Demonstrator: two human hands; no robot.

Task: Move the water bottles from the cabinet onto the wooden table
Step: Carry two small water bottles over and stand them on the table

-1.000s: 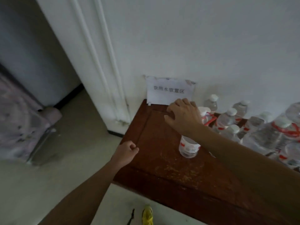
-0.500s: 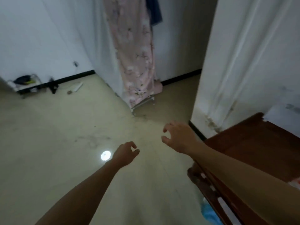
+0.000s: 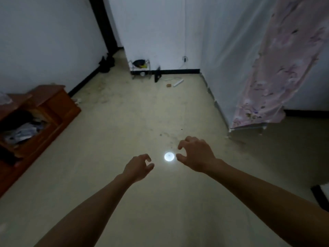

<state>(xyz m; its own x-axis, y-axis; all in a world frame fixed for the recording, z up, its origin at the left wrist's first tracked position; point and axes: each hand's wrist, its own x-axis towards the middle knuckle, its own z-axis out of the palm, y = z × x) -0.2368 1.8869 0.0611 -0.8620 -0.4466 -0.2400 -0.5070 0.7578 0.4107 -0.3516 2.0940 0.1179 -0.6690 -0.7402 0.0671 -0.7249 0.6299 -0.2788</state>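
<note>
**Both hands empty, cabinet off to our left**

We hold both arms out over the bare floor (image 3: 124,113). Our left hand (image 3: 138,168) hangs with its fingers loosely curled and the thumb near the fingertips, and it holds nothing. Our right hand (image 3: 196,155) has its fingers hooked and spread away from the thumb, and it is empty too. A round spot of light (image 3: 169,156) sits on the floor between the 2 hands.

The relation that matters is sideways. The wooden cabinet (image 3: 65,107) stands well apart from both hands, to the left and ahead, against the left wall. Its long side runs away from us toward that wall's far corner. Our left hand is the nearer of the 2, so we judge that the coming move is a turn left and a reach from that side.

We see no water bottle plainly. A clear, glinting shape (image 3: 4,99) rests on the cabinet's top at the picture's left edge, but it is cut off, and we cannot tell whether it is a bottle. The open compartment below it holds a dim, pale jumble that we cannot make out. The wooden table is not in view.
</note>
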